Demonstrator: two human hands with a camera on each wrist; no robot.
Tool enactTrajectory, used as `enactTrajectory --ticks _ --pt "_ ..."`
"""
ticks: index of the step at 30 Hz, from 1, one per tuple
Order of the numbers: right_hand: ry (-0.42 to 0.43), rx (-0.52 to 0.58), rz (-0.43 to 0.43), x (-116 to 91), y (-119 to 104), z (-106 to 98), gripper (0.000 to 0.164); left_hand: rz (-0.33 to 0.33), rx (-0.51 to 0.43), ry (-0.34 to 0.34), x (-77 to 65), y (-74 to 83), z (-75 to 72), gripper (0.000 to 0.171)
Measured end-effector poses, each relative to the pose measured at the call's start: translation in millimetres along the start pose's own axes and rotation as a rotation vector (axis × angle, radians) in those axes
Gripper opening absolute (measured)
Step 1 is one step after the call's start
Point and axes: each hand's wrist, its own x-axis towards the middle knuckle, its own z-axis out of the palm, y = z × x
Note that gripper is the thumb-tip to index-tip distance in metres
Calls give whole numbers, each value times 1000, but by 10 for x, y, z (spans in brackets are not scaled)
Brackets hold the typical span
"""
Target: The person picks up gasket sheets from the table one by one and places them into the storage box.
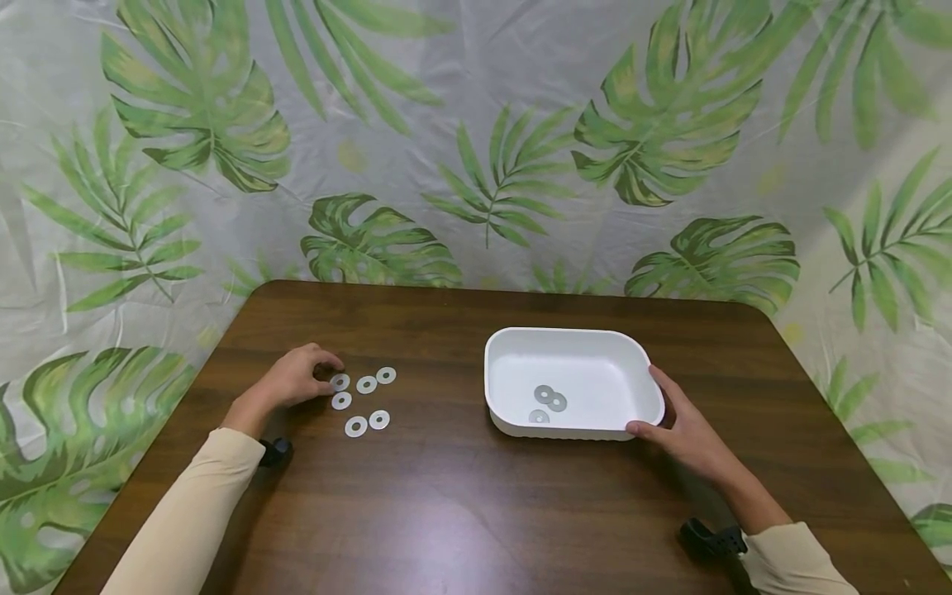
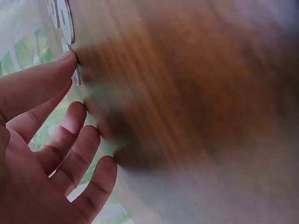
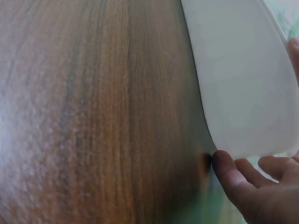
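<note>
Several flat metal washers (image 1: 356, 426) lie on the left part of the table. My left hand (image 1: 292, 378) rests at the group's left edge, thumb and index finger spread around one washer (image 1: 340, 382). In the left wrist view, the thumb of that hand (image 2: 51, 135) touches the tabletop beside a washer (image 2: 77, 77) that lies flat; the other fingertips also meet the wood. On the right, my right hand (image 1: 687, 430) grips the near right corner of a white plastic tub (image 1: 500, 417), thumb on its front side. Three washers (image 1: 545, 394) lie inside the tub.
The brown wooden table (image 1: 446, 512) has rounded far corners. Behind it hangs a pale cloth (image 1: 476, 99) printed with green leaves. Black bands (image 1: 714, 541) circle both wrists, below light sleeves.
</note>
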Motion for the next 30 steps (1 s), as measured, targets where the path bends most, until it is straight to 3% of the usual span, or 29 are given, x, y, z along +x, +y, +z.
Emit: enactTrajectory --ticks 12,20,25,30 --pt "-15 38 2 4 13 -4 101 59 11 -48 41 55 -33 18" --pt "-26 52 15 8 18 19 102 3 -56 -128 67 84 -40 25" --pt "-17 37 18 11 27 9 102 -51 -109 -96 40 63 -18 27" --pt "-11 5 11 20 37 3 101 -57 -147 -75 6 46 4 32"
